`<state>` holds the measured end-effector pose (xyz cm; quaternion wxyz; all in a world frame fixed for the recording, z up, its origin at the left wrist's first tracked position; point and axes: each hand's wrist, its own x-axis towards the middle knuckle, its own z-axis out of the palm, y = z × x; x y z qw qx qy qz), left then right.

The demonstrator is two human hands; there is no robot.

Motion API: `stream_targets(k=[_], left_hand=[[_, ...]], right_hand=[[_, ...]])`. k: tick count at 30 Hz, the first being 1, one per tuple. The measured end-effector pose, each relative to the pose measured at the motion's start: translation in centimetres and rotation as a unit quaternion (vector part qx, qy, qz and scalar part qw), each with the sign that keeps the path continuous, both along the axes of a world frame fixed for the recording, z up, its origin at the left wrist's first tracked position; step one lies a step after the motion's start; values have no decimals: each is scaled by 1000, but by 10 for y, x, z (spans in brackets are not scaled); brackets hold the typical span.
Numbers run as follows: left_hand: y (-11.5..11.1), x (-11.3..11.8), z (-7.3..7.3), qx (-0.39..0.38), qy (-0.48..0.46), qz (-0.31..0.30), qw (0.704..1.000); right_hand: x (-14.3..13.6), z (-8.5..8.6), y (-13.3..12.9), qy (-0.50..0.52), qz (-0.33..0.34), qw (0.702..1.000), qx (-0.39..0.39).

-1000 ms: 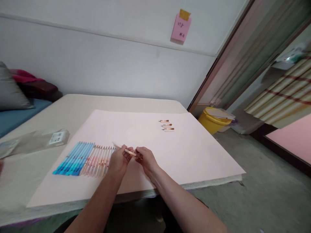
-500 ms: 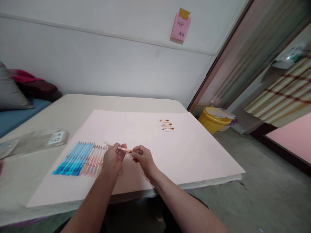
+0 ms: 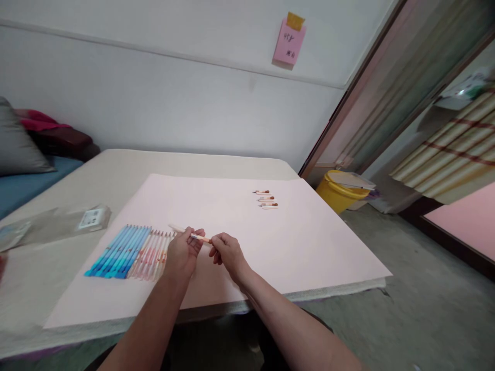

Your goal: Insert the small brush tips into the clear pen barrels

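A slim pen (image 3: 199, 237), whitish with a peach and brown end, lies slantwise between my two hands. My left hand (image 3: 184, 251) holds its middle under the thumb, palm partly turned up. The fingertips of my right hand (image 3: 227, 251) are closed around the brown end. Beside my left hand lies a row of pale pink-and-white pens (image 3: 150, 252), partly hidden by that hand. Left of them is a row of blue pens (image 3: 118, 252). Farther off, three short brown-ended pen parts (image 3: 266, 198) with dark tips lie side by side.
A pink sheet (image 3: 294, 247) covers much of the cream table (image 3: 127, 159). Clear plastic packaging (image 3: 58, 224) with a white label lies at the left. A yellow bin (image 3: 336, 193) stands beyond the right edge. A pink note (image 3: 289, 44) is taped to the wall.
My right hand's fingers have closed more tightly over the brown end of the pen. My left hand has shifted very slightly to the right with the pen. The other pens lie still.
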<state>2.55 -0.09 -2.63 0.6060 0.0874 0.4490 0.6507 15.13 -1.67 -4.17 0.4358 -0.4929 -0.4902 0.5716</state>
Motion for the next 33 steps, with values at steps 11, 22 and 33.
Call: stream_targets(k=[11, 22, 33], left_hand=[[-3, 5, 4, -4, -11, -5, 1000], [-2, 3, 1, 0, -4, -20, 1000], [-3, 3, -1, 3, -13, -24, 1000]], right_hand=[[1, -1, -2, 3, 13, 1000, 21], [-1, -1, -1, 9, 16, 999, 28], [-3, -1, 0, -6, 1, 999, 39]])
